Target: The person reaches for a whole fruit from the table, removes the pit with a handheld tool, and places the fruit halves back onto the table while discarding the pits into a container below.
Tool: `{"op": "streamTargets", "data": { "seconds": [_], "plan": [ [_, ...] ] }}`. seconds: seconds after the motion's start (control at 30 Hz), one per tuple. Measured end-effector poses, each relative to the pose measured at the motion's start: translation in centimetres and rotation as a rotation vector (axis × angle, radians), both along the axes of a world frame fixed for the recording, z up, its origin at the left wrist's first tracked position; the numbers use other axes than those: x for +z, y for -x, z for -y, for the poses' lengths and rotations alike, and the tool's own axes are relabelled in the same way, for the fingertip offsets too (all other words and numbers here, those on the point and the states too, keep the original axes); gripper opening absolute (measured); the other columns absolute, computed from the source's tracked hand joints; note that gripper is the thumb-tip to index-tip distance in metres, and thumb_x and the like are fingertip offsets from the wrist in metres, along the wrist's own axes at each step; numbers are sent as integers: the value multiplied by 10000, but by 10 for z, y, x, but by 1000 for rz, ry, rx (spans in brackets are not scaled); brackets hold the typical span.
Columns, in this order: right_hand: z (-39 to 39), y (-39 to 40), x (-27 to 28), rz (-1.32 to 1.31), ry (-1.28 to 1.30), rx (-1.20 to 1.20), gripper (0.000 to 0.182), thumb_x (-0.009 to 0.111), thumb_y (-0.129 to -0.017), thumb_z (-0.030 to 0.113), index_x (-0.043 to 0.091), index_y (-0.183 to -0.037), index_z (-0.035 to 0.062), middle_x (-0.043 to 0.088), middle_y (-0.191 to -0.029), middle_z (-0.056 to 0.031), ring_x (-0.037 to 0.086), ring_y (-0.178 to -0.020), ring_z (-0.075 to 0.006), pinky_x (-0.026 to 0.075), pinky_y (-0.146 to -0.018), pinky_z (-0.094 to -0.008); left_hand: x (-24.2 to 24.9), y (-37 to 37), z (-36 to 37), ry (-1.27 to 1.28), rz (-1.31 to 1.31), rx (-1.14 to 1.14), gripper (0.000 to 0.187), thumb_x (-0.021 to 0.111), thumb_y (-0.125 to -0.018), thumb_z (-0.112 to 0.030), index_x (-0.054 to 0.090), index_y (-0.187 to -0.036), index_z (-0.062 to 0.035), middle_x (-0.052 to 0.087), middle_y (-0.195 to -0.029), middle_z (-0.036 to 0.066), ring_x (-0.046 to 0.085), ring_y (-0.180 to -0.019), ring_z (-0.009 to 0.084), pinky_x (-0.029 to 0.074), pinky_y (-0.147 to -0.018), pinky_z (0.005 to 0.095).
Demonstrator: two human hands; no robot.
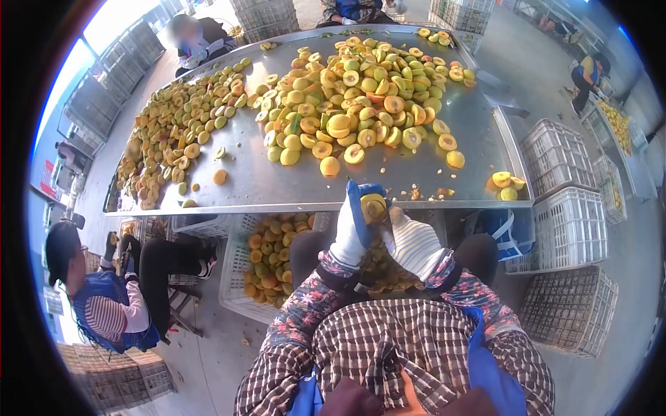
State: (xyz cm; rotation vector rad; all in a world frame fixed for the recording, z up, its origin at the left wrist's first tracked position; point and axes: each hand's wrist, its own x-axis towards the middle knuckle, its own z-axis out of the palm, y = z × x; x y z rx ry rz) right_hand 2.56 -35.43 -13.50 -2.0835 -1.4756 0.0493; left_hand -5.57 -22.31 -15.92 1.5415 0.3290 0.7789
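In front of the table's near edge, my left hand (352, 225), in a white glove with blue coating, is closed around a yellow-green peach (373, 206). My right hand (415, 243), in a striped white glove, is curled against the peach's right side. Its fingers are bent, and whatever they grip is hidden. Beyond my hands, a big heap of halved peaches (361, 97) covers the middle of the metal table (270, 182). Some halves show brown stones or hollows. Small scraps (416, 193) lie by the near edge.
More halves (184, 125) spread over the table's left side, and a few (508, 186) sit at its right corner. Below stands a white crate of whole peaches (260, 305). Plastic crates (565, 229) are stacked at right. A co-worker (111, 298) sits at left; others work behind.
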Motion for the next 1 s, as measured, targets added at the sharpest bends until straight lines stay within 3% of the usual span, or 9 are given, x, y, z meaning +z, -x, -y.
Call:
{"op": "streamTargets", "data": {
  "seconds": [0.07, 0.13, 0.23, 0.43, 0.53, 0.63, 0.77, 0.9, 1.0],
  "plan": [
    [1, 3, -2, -13, 47, 9, 253, 538, -965, 240, 567, -1071, 13, 668, -861, -229, 657, -741, -402, 525, -639, -505, -4, 0, 0, 193, 51, -48, 294, 576, -1001, -253, 508, -1153, -10, 648, -1064, 112, 648, -920, 228, 516, -866, 330],
    [4, 7, -4, -37, 89, 9, 246, 537, -966, 241, 564, -1051, 13, 664, -852, -233, 655, -739, -406, 523, -638, -507, -11, -3, -2, 777, 107, -69, 540, 398, -1038, -500, 578, -1080, 7, 667, -993, 113, 650, -864, 222, 523, -853, 324],
    [7, 7, -6, -47, 147, 22, 241, 536, -965, 242, 554, -1028, 10, 657, -839, -237, 652, -731, -414, 519, -634, -512, -10, -5, -3, 695, -13, -29, 747, 288, -1005, -642, 628, -975, 22, 678, -884, 119, 648, -819, 217, 526, -832, 320],
    [12, 6, -14, -215, 240, 48, 276, 533, -978, 260, 529, -1028, -11, 638, -833, -263, 633, -745, -447, 494, -639, -516, -11, -7, -22, 617, -111, -267, 753, 263, -1018, -623, 660, -952, 12, 685, -822, 105, 645, -785, 197, 528, -791, 315],
    [7, -2, -29, -539, -105, 183, 338, 515, -1003, 297, 525, -1057, -37, 622, -824, -297, 610, -794, -475, 463, -666, -501, -3, -3, -12, 713, 129, -249, 759, 256, -1014, -632, 647, -964, 16, 686, -860, 127, 647, -805, 228, 531, -802, 331],
    [5, -7, -25, -487, -25, 145, 336, 516, -1001, 285, 518, -1066, -44, 626, -807, -290, 617, -786, -467, 470, -661, -503, 9, -6, 10, 814, 173, 64, 746, 261, -1014, -629, 629, -987, 19, 680, -904, 154, 647, -827, 255, 534, -820, 355],
    [9, -8, -19, -204, 152, 161, 338, 508, -999, 268, 513, -1075, -61, 635, -775, -282, 625, -769, -467, 485, -648, -509, -16, -5, 4, 830, 125, -82, 746, 289, -1010, -628, 625, -973, 37, 676, -901, 170, 647, -844, 255, 533, -841, 377],
    [9, -4, -15, -254, 375, 148, 330, 499, -1003, 248, 507, -1131, -57, 642, -844, -284, 640, -822, -443, 498, -688, -476, -13, -6, -5, 824, -56, -178, 752, 295, -1013, -621, 640, -882, 33, 665, -812, 158, 647, -767, 257, 539, -786, 353],
    [9, 5, -46, -695, -87, 264, 334, 489, -1024, 260, 500, -1210, -18, 644, -1006, -224, 650, -923, -338, 491, -811, -393, -10, -9, 2, 791, -1, -138, 735, 306, -1016, -611, 626, -877, 35, 661, -799, 163, 644, -736, 264, 540, -759, 352]
  ]
}}
